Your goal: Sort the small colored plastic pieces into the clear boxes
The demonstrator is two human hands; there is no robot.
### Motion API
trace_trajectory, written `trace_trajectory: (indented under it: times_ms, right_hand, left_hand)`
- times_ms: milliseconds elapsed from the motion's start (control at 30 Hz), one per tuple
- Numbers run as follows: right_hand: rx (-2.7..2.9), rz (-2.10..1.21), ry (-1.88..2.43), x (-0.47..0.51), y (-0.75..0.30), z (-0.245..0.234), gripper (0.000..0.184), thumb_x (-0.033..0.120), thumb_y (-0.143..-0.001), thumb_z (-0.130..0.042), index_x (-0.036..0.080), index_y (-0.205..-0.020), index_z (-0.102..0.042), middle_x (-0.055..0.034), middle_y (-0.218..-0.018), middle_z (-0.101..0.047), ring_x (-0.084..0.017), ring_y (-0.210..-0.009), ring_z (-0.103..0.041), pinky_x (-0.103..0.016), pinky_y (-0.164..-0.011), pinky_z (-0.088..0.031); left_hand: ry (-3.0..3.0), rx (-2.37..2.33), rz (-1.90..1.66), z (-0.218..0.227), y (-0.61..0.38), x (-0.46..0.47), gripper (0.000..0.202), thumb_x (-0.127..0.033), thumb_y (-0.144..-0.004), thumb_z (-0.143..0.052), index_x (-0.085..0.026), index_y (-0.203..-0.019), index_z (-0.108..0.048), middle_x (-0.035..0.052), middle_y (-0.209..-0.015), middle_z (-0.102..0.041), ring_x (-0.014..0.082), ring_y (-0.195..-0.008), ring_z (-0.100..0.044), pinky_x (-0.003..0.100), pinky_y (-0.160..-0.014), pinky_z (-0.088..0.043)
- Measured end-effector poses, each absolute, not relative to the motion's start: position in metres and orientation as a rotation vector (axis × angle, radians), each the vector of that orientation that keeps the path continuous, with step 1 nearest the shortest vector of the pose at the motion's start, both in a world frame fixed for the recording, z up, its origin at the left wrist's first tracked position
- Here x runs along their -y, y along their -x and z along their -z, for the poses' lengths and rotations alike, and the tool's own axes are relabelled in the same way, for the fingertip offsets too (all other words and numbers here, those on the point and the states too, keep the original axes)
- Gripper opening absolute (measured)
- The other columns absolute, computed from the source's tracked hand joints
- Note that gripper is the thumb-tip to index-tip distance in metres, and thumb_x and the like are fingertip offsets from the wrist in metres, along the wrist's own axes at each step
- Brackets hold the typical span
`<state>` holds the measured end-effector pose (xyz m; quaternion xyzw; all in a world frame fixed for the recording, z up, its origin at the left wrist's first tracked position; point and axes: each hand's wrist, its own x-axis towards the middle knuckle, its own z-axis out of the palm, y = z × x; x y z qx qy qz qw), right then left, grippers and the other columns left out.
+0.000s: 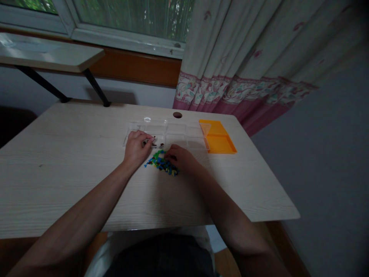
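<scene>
The pile of small colored bricks (161, 162) sits mid-tabletop (72, 154), just under the right hand (181, 158), fingers curled on its edge. The left hand (137, 146) pinches something tiny at the clear tray (173, 132); orange lid (217, 137) lies beside it.

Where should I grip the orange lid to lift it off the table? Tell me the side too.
Take the orange lid by its near right long edge, from the right. It lies flat, and its left edge sits against the clear divided box, while the right side is bare table.
</scene>
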<state>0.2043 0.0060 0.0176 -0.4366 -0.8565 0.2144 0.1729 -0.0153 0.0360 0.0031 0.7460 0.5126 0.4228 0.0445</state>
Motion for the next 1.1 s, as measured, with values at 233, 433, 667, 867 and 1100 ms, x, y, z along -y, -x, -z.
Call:
trace_trajectory:
  times_ms: [233,433,667,867,1100]
  right_hand:
    - [2.356,-0.59,1.356,-0.0043,-0.1997,-0.0177,0.011,0.019,-0.086,-0.064,0.018,-0.094,-0.072,-0.0029,-0.093,-0.061,-0.013,-0.083,-0.056,-0.023,-0.075,-0.041]
    - [2.223,-0.655,1.307,-0.009,-0.1999,-0.0102,0.01,0.02,-0.085,-0.064,0.017,-0.091,-0.07,-0.0025,-0.088,-0.061,-0.013,-0.078,-0.055,-0.024,-0.07,-0.041]
    - [1.832,-1.016,1.335,-0.0087,-0.2007,-0.0135,0.016,0.033,-0.084,-0.064,0.018,-0.086,-0.066,0.004,-0.062,-0.057,-0.009,-0.053,-0.05,-0.021,-0.053,-0.039]
    - [1.633,-1.132,1.255,-0.0092,-0.2016,-0.0116,0.022,0.039,-0.081,-0.064,0.019,-0.089,-0.064,0.0011,-0.073,-0.066,-0.008,-0.049,-0.051,-0.021,-0.048,-0.039]
    - [1.666,-0.924,1.338,-0.0115,-0.2032,-0.0125,0.026,0.036,-0.081,-0.064,0.019,-0.097,-0.075,-0.0009,-0.072,-0.068,-0.01,-0.056,-0.053,-0.022,-0.054,-0.04]
  left_hand:
    - [-2.343,-1.553,-1.248,-0.0007,0.0159,-0.0367,0.018,-0.033,-0.089,-0.062,-0.02,-0.086,-0.073,0.0056,-0.088,-0.066,0.0244,-0.093,-0.054,0.042,-0.089,-0.043]
    - [-2.339,-1.602,-1.211,-0.0025,0.0146,-0.0352,0.017,-0.031,-0.088,-0.062,-0.02,-0.087,-0.075,0.0057,-0.09,-0.066,0.0242,-0.095,-0.052,0.041,-0.089,-0.043]
    - [-2.359,-1.573,-1.186,-0.0056,0.0142,-0.0332,0.016,-0.029,-0.088,-0.062,-0.021,-0.085,-0.076,0.006,-0.091,-0.067,0.0246,-0.095,-0.052,0.042,-0.088,-0.043]
    - [-2.363,-1.534,-1.225,-0.0039,0.0141,-0.0343,0.017,-0.029,-0.089,-0.061,-0.021,-0.087,-0.076,0.0052,-0.092,-0.068,0.024,-0.095,-0.053,0.043,-0.089,-0.043]
    - [-2.376,-1.519,-1.25,-0.006,0.0134,-0.0336,0.02,-0.03,-0.09,-0.06,-0.02,-0.086,-0.076,0.0062,-0.09,-0.068,0.024,-0.092,-0.052,0.042,-0.086,-0.043]
